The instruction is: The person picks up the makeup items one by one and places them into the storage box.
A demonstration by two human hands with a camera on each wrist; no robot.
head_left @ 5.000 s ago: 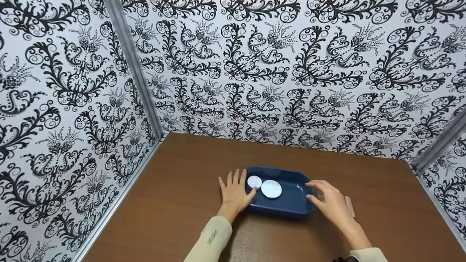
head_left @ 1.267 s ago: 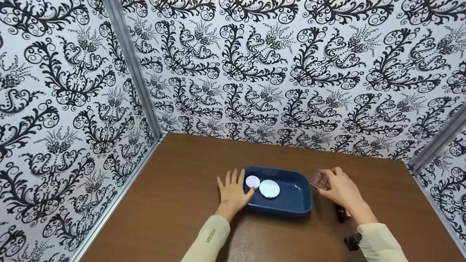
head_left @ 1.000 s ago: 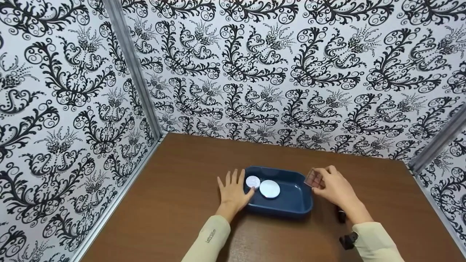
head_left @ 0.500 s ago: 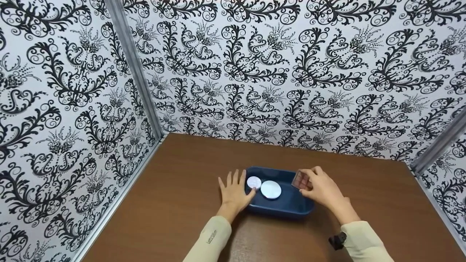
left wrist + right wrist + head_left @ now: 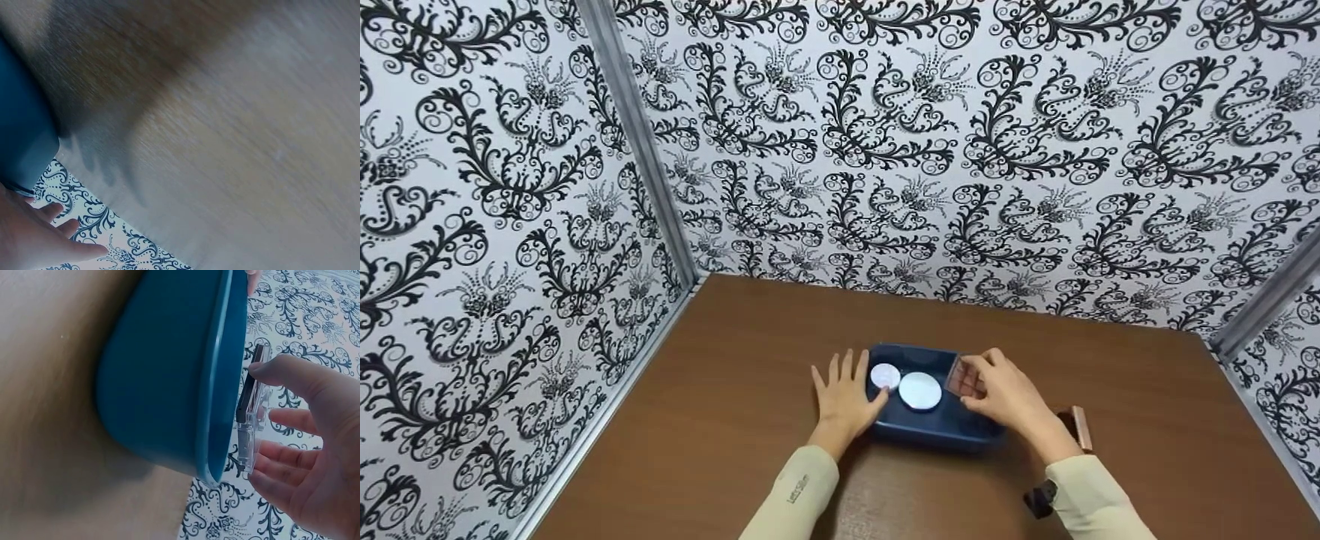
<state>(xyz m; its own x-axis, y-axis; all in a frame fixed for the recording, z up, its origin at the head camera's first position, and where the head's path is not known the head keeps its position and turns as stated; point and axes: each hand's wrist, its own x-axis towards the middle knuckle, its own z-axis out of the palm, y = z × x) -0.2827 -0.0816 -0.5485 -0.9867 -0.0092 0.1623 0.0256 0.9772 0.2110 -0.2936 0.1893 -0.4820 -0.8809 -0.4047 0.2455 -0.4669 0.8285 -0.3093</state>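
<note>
A blue rectangular basin (image 5: 937, 435) stands on the wooden table. Inside, toward its left end, are a smaller white round item (image 5: 884, 376) and a larger white round item (image 5: 920, 391). My left hand (image 5: 844, 405) rests on the basin's left edge, fingers spread and straight. Over the basin's right half, my right hand (image 5: 1009, 394) pinches a clear-cased eyeshadow palette (image 5: 962, 378) with pinkish-brown squares. In the right wrist view the palette (image 5: 253, 405) is held by its edges, just above the basin's rim, with the thumb (image 5: 281, 371) on one edge.
Right of the basin lies a slim pinkish-beige bar (image 5: 1081, 428) with a dark object (image 5: 1067, 424) beside it, partly hidden by my right forearm. Black-and-white patterned panels (image 5: 885, 150) enclose the table (image 5: 750, 337) at back and sides.
My right hand, empty at the basin's right edge 5 s ago, later gripped the palette right of the basin and has carried it left over the basin. The left hand has stayed in place.
</note>
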